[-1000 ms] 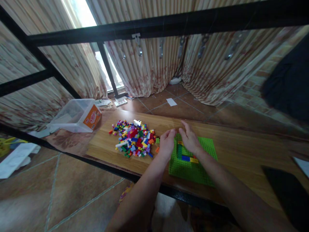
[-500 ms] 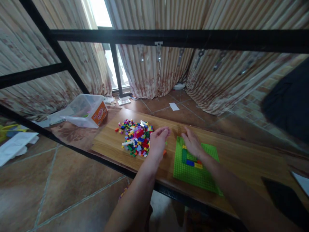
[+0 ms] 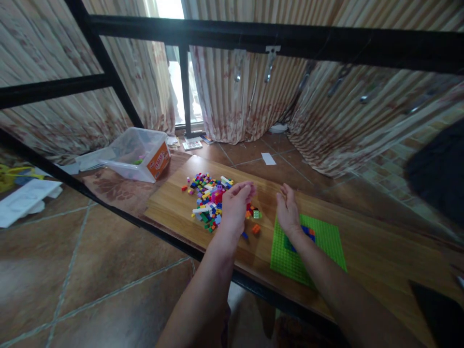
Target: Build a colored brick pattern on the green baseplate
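My left hand [image 3: 235, 205] is over the right side of a pile of small coloured building bricks [image 3: 208, 193]. Its thumb and fingers are pinched together; whatever they may hold is hidden. My right hand [image 3: 289, 215] hovers at the upper left edge of a green studded baseplate [image 3: 328, 241], fingers stretched and slightly apart, with nothing visible in them. Bricks built on the baseplate, with blue and orange ones [image 3: 310, 233] showing, are partly covered by my right wrist. Between my hands, an orange brick [image 3: 256, 229] and a pale green brick [image 3: 256, 213] lie on the wooden table.
A clear plastic box [image 3: 139, 154] with an orange label stands beyond the table's left end. A black frame bar [image 3: 253, 36] crosses in front of the curtains. A dark flat object [image 3: 437, 309] lies at the table's right. White paper [image 3: 268, 158] is on the tiled floor.
The head view has shifted. My right hand has moved left relative to the baseplate, uncovering blue and orange bricks. My left hand remains pinched by the pile.
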### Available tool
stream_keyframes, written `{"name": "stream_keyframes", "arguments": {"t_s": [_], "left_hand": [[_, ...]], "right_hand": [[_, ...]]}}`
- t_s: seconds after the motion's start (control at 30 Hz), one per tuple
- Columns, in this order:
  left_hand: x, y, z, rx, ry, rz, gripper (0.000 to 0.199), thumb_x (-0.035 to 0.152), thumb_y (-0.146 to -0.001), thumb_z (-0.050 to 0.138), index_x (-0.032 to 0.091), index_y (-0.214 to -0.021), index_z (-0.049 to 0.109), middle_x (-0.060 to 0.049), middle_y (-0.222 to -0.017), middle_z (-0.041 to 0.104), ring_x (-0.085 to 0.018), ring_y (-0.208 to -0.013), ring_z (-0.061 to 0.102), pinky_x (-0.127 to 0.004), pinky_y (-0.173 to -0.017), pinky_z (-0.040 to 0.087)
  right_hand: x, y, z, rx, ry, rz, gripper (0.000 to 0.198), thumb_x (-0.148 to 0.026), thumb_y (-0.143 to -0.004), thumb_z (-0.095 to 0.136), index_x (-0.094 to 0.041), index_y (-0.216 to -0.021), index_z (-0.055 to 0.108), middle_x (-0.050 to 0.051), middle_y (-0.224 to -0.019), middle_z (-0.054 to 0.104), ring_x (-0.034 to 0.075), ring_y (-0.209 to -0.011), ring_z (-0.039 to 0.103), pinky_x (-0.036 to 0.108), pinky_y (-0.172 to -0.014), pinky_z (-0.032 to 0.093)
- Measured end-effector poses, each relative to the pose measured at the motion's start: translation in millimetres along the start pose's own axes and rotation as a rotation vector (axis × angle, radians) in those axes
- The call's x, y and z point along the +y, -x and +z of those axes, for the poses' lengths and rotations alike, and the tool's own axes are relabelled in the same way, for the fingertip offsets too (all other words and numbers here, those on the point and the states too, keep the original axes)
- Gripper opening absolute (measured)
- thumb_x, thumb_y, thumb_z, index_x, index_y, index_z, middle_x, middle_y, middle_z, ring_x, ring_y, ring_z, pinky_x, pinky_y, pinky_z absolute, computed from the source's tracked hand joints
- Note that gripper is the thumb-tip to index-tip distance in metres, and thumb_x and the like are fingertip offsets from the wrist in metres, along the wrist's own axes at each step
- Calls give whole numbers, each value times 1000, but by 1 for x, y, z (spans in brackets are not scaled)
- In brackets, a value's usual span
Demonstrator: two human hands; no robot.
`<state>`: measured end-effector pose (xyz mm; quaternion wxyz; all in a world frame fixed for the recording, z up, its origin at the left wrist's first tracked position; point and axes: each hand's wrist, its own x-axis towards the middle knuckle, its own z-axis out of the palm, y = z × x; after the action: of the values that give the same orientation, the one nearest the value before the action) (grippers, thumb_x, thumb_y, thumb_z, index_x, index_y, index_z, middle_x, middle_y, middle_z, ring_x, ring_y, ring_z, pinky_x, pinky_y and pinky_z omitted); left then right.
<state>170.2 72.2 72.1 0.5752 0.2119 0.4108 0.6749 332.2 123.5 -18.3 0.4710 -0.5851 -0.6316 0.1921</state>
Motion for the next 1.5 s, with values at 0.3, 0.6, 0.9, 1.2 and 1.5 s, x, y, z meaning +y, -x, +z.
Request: {"name": "stream_keyframes", "arguments": {"t_s": [0.3, 0.6, 0.9, 1.2, 1.5], "left_hand": [[25, -12, -22, 118, 83, 39, 23, 26, -65, 71, 14, -84, 70, -4, -81, 71, -11, -73, 64, -25, -77, 45], [33, -12, -31, 110, 105, 33, 24, 27, -66, 71, 14, -87, 68, -4, -83, 71, -10, -72, 64, -23, -75, 44], [38, -16, -36, 112, 3, 29, 29, 30, -65, 72, 15, -89, 68, -5, -90, 72, -13, -80, 66, -26, -80, 46], [25, -10, -21, 41, -80, -1, 28, 28, -63, 74, 14, -86, 70, -6, -86, 72, -13, -79, 66, -24, -78, 47], [-32, 11, 12, -279, -464, 5, 16, 29, -71, 67, 16, -79, 72, -4, -79, 71, -15, -76, 63, -27, -77, 48]], "right_hand": [[-2, 3, 1, -35, 77, -78, 54, -46, -91, 39, -15, -135, 43, 19, -129, 57, 27, -121, 52, 51, -104, 36], [-40, 17, -22, -60, 22, -232, 28, -37, -90, 46, -21, -102, 65, 10, -107, 69, 22, -104, 62, 43, -96, 45], [-62, 95, -14, -237, 298, -201, 23, -23, -86, 54, -19, -105, 65, 9, -104, 66, 24, -101, 59, 41, -91, 47], [-60, 88, -4, -323, 149, -218, 20, -15, -88, 49, -21, -95, 66, 7, -101, 66, 19, -95, 61, 35, -86, 49], [-25, 62, -93, -44, 156, -23, 24, -31, -86, 53, -23, -104, 67, 6, -102, 69, 21, -92, 65, 40, -87, 50]]}}
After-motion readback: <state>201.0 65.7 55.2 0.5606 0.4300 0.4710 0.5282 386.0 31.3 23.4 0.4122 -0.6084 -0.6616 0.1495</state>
